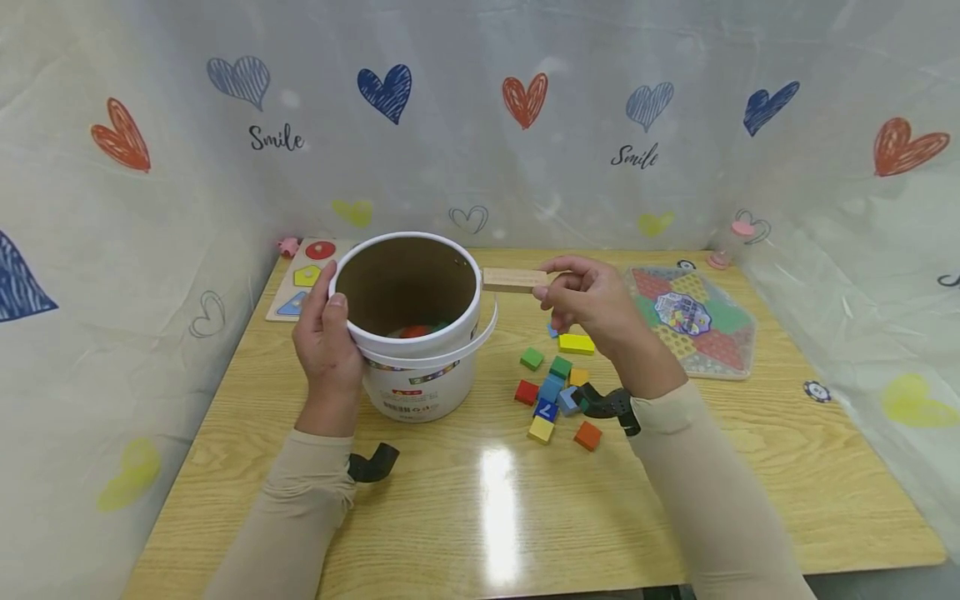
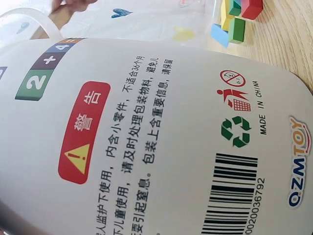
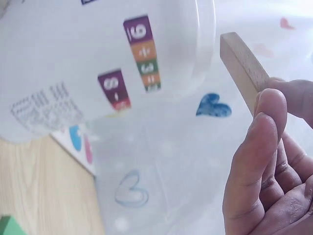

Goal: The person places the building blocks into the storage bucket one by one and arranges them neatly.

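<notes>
A white plastic bucket [image 1: 420,387] with printed labels stands tilted over the table, its mouth uncovered and some red and green pieces [image 1: 415,331] visible low inside. My left hand [image 1: 327,346] grips its rim on the left side, thumb near the edge. In the left wrist view the bucket's printed wall [image 2: 166,117] fills most of the picture and that hand is out of sight. Just right of the rim, my right hand [image 1: 588,300] pinches one end of a plain wooden block [image 1: 513,280]. The right wrist view shows the block [image 3: 242,66] between thumb and fingers.
Several coloured blocks [image 1: 551,387] lie scattered on the wooden table [image 1: 420,517] right of the bucket. A shape board [image 1: 288,287] lies behind left, a patterned game box [image 1: 720,321] at right. A small pink-topped jar [image 1: 731,242] stands at the back right corner.
</notes>
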The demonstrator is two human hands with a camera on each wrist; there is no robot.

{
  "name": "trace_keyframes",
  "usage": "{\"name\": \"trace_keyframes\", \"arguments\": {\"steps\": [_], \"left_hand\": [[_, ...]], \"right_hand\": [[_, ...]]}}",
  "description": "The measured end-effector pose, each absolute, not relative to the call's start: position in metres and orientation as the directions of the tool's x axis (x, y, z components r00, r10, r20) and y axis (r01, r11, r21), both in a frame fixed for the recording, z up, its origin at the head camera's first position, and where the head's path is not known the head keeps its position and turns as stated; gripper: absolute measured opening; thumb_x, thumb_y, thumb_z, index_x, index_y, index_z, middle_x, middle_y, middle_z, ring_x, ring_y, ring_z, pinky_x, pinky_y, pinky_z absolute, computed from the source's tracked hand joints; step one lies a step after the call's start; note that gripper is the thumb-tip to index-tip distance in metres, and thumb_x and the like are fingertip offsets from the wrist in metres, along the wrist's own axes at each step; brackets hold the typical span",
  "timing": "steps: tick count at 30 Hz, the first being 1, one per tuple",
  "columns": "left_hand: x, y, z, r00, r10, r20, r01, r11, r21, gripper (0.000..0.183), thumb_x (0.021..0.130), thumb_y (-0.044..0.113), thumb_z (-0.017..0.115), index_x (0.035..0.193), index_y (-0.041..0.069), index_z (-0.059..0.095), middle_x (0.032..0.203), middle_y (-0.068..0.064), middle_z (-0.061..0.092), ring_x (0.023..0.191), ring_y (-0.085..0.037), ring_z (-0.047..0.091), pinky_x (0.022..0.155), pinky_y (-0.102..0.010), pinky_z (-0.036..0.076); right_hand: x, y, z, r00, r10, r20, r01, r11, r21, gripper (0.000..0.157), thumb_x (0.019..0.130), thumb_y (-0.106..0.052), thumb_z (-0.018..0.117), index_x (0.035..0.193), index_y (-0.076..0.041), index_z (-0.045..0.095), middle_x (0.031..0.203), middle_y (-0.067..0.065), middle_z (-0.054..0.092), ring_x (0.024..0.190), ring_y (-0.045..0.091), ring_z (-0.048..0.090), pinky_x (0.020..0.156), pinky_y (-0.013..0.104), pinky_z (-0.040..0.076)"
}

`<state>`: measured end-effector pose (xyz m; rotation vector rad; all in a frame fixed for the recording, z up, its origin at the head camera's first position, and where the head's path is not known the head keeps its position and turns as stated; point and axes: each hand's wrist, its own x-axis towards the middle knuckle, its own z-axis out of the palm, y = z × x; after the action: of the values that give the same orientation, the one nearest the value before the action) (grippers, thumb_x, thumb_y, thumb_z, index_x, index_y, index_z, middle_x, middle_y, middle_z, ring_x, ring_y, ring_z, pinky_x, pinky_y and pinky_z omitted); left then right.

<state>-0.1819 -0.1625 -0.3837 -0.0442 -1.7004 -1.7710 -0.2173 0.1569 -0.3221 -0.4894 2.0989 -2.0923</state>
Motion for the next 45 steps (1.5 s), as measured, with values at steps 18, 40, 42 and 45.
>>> {"name": "trace_keyframes", "arguments": {"steps": [18,40,42,45], "left_hand": [[-0.169,-0.156,-0.365,-0.793,-0.416,0.445,0.465,0.058,0.884,0.042,0.096,0.018,0.041,0.136,0.021,0.053,0.130,-0.014,0.048,0.123,-0.028,0.043,0.101,-0.048,0.042],[-0.161,-0.152,-0.355,-0.793,-0.411,0.450,0.455,0.091,0.886,0.042,0.097,0.016,0.039,0.137,0.021,0.052,0.132,-0.016,0.048,0.124,-0.031,0.042,0.101,-0.047,0.041],[-0.160,-0.152,-0.356,-0.798,-0.410,0.442,0.447,0.091,0.890,0.042,0.097,0.017,0.039,0.137,0.022,0.052,0.133,-0.014,0.048,0.124,-0.030,0.042,0.101,-0.047,0.041],[-0.160,-0.152,-0.356,-0.801,-0.403,0.444,0.448,0.090,0.890,0.042,0.098,0.017,0.039,0.137,0.022,0.051,0.134,-0.014,0.048,0.125,-0.030,0.041,0.101,-0.043,0.043]], "right_hand": [[-0.216,0.102,-0.314,-0.914,-0.364,0.177,-0.205,0.039,-0.978,0.031,0.081,-0.016,0.075,0.108,-0.005,0.066,0.067,0.013,0.057,0.046,0.022,0.054,0.045,0.031,0.052],[-0.235,0.184,-0.375,-0.968,-0.242,0.062,-0.113,0.204,-0.972,0.036,0.085,-0.024,0.070,0.118,-0.010,0.064,0.073,0.017,0.056,0.046,0.022,0.052,0.048,0.034,0.053],[-0.240,0.199,-0.391,-0.982,-0.188,-0.008,-0.044,0.271,-0.962,0.037,0.086,-0.025,0.070,0.119,-0.012,0.063,0.074,0.018,0.058,0.046,0.021,0.052,0.049,0.034,0.053],[-0.245,0.221,-0.413,-0.986,-0.123,-0.109,0.055,0.375,-0.925,0.038,0.087,-0.025,0.068,0.123,-0.014,0.061,0.081,0.022,0.059,0.047,0.020,0.052,0.051,0.036,0.052]]}}
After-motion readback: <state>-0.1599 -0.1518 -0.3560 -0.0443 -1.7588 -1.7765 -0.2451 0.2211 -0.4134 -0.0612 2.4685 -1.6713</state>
